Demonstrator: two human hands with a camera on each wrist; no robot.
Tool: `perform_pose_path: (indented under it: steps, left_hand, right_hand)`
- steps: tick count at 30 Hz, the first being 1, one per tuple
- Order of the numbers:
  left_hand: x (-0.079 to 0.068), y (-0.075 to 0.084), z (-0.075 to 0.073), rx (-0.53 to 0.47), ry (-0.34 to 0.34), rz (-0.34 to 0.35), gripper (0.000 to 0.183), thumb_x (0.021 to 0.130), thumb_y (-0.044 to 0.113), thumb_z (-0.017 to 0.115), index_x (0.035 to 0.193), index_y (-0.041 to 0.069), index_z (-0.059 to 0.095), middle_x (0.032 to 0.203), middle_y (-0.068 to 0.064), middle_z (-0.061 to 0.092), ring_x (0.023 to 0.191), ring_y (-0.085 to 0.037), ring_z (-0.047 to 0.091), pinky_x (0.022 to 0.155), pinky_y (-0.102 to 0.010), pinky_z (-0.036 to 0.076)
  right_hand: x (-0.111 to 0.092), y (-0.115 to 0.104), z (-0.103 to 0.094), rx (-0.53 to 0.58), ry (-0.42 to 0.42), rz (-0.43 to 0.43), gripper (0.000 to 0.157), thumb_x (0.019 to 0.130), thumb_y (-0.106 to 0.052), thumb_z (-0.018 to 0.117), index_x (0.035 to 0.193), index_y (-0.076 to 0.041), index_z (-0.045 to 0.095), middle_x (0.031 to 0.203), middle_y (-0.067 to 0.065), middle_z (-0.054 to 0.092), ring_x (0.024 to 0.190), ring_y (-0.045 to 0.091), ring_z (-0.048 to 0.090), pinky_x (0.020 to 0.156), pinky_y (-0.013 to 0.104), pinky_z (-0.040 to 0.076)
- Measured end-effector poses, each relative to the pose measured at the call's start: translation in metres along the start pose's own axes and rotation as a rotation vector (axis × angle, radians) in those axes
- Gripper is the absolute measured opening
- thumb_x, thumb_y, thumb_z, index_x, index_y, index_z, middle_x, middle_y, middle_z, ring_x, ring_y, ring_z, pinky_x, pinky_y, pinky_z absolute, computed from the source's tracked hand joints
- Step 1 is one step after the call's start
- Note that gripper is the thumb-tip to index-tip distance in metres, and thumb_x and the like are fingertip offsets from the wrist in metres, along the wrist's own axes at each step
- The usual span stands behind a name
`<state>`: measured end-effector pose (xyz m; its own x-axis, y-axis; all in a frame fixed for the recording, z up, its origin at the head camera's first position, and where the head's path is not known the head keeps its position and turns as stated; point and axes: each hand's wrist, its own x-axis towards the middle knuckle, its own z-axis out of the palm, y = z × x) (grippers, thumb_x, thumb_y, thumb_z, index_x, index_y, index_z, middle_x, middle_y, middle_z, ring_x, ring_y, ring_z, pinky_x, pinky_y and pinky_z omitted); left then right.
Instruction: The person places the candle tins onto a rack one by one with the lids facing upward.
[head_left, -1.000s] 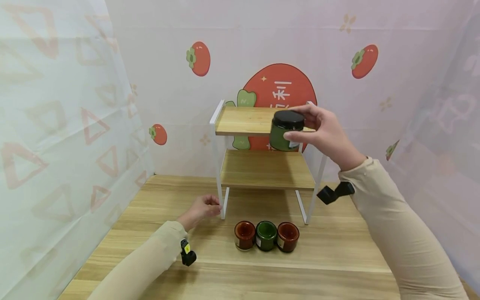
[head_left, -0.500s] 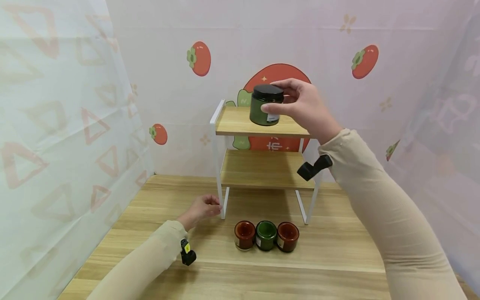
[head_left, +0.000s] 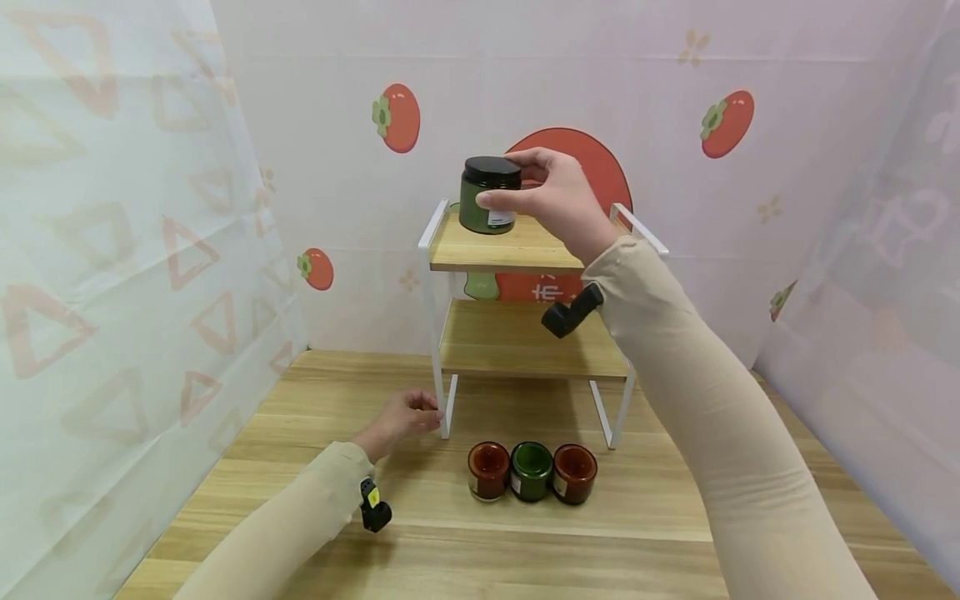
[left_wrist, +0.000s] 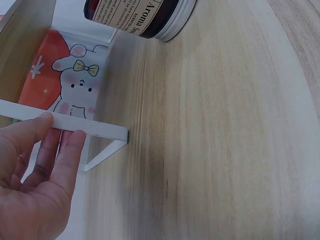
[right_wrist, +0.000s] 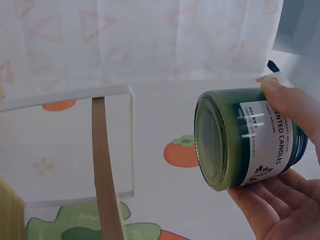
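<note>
A green glass candle jar (head_left: 471,198) with a black lid is gripped by my right hand (head_left: 558,196), thumb on the near side and fingers behind. It hangs upright over the left part of the top board (head_left: 536,247) of a two-tier rack. In the right wrist view the jar's white label (right_wrist: 267,142) reads "scented candles". Low on the left, my left hand (head_left: 402,417) pinches the rack's white leg (left_wrist: 95,128) between thumb and fingers.
In front of the rack stand a red jar (head_left: 488,475), a green jar (head_left: 531,475) and another red jar (head_left: 575,477), side by side on the wooden table (head_left: 600,558). The rack's middle board (head_left: 525,342) lies below the top one. Patterned sheets enclose the back and sides.
My right hand has carried the green candle jar left and upward, from the rack's front right to above the top board's left part. My left hand has stayed on the leg.
</note>
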<state>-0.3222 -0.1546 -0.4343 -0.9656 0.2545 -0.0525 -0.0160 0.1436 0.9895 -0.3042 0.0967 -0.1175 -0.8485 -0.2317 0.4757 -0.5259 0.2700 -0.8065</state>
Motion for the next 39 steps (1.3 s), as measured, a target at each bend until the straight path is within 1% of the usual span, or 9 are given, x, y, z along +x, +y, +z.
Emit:
perform_pose_path:
  steps: [3, 7, 10, 13, 17, 22, 28, 35, 39]
  left_hand:
    - [0.000, 0.001, 0.000, 0.006, -0.004, 0.006, 0.014, 0.088, -0.005, 0.064, 0.100, -0.006, 0.055, 0.090, -0.007, 0.058, 0.084, -0.017, 0.064, 0.083, -0.033, 0.058]
    - [-0.001, 0.001, 0.000, 0.008, -0.016, 0.016, 0.016, 0.089, -0.005, 0.063, 0.102, -0.009, 0.054, 0.091, -0.008, 0.059, 0.088, -0.021, 0.065, 0.085, -0.034, 0.058]
    - [0.000, -0.001, 0.000, 0.006, -0.019, 0.013, 0.014, 0.089, -0.006, 0.062, 0.101, -0.008, 0.055, 0.092, -0.009, 0.059, 0.090, -0.022, 0.065, 0.085, -0.034, 0.058]
    - [0.001, -0.002, 0.000, 0.009, -0.022, 0.012, 0.013, 0.089, -0.006, 0.062, 0.100, -0.005, 0.055, 0.092, -0.008, 0.059, 0.087, -0.018, 0.065, 0.084, -0.033, 0.058]
    - [0.002, -0.003, 0.000, 0.000, -0.028, 0.016, 0.014, 0.088, -0.006, 0.063, 0.100, -0.005, 0.055, 0.090, -0.007, 0.058, 0.083, -0.015, 0.063, 0.082, -0.031, 0.058]
    - [0.003, -0.004, 0.000, -0.006, -0.029, 0.015, 0.016, 0.087, -0.007, 0.064, 0.100, -0.006, 0.055, 0.090, -0.006, 0.058, 0.083, -0.015, 0.063, 0.081, -0.030, 0.058]
    - [0.002, -0.003, 0.000, 0.000, -0.026, 0.012, 0.019, 0.086, -0.007, 0.065, 0.102, -0.008, 0.054, 0.091, -0.007, 0.058, 0.082, -0.014, 0.063, 0.082, -0.031, 0.058]
    - [0.004, -0.002, 0.002, 0.013, -0.007, -0.007, 0.023, 0.088, -0.006, 0.064, 0.106, -0.013, 0.052, 0.090, -0.007, 0.059, 0.081, -0.013, 0.063, 0.080, -0.030, 0.058]
    - [0.005, -0.002, 0.003, 0.020, 0.003, -0.012, 0.022, 0.088, -0.006, 0.064, 0.106, -0.013, 0.053, 0.090, -0.007, 0.059, 0.080, -0.013, 0.063, 0.079, -0.029, 0.058]
  right_hand:
    - [0.005, 0.003, 0.006, 0.000, 0.004, 0.023, 0.058, 0.076, -0.022, 0.083, 0.126, -0.010, 0.057, 0.113, 0.005, 0.064, 0.104, 0.016, 0.059, 0.089, 0.030, 0.047]
    - [0.010, 0.008, 0.012, -0.004, 0.007, 0.067, 0.059, 0.075, -0.022, 0.084, 0.126, -0.010, 0.057, 0.116, 0.006, 0.064, 0.107, 0.015, 0.058, 0.092, 0.032, 0.044]
    - [0.014, 0.013, 0.016, -0.016, 0.011, 0.094, 0.061, 0.074, -0.023, 0.085, 0.127, -0.011, 0.057, 0.118, 0.006, 0.063, 0.109, 0.015, 0.057, 0.094, 0.033, 0.043]
    - [0.018, 0.018, 0.020, -0.023, 0.016, 0.112, 0.061, 0.074, -0.023, 0.085, 0.127, -0.011, 0.057, 0.120, 0.006, 0.063, 0.110, 0.015, 0.056, 0.095, 0.033, 0.042]
    - [0.021, 0.023, 0.024, -0.004, 0.023, 0.129, 0.061, 0.074, -0.023, 0.084, 0.127, -0.010, 0.056, 0.120, 0.007, 0.063, 0.110, 0.015, 0.056, 0.094, 0.033, 0.043]
    - [0.022, 0.030, 0.029, 0.012, 0.024, 0.140, 0.062, 0.075, -0.024, 0.084, 0.128, -0.009, 0.055, 0.121, 0.007, 0.063, 0.110, 0.016, 0.056, 0.094, 0.033, 0.044]
    - [0.022, 0.035, 0.033, 0.024, 0.015, 0.144, 0.062, 0.076, -0.024, 0.083, 0.128, -0.007, 0.054, 0.123, 0.008, 0.063, 0.112, 0.017, 0.056, 0.100, 0.034, 0.043]
    - [0.025, 0.040, 0.040, 0.051, 0.012, 0.185, 0.062, 0.074, -0.021, 0.085, 0.127, -0.008, 0.055, 0.122, 0.008, 0.063, 0.113, 0.017, 0.055, 0.101, 0.034, 0.043]
    - [0.025, 0.042, 0.042, 0.042, 0.018, 0.203, 0.062, 0.074, -0.020, 0.085, 0.127, -0.009, 0.056, 0.122, 0.008, 0.063, 0.112, 0.018, 0.055, 0.100, 0.034, 0.044]
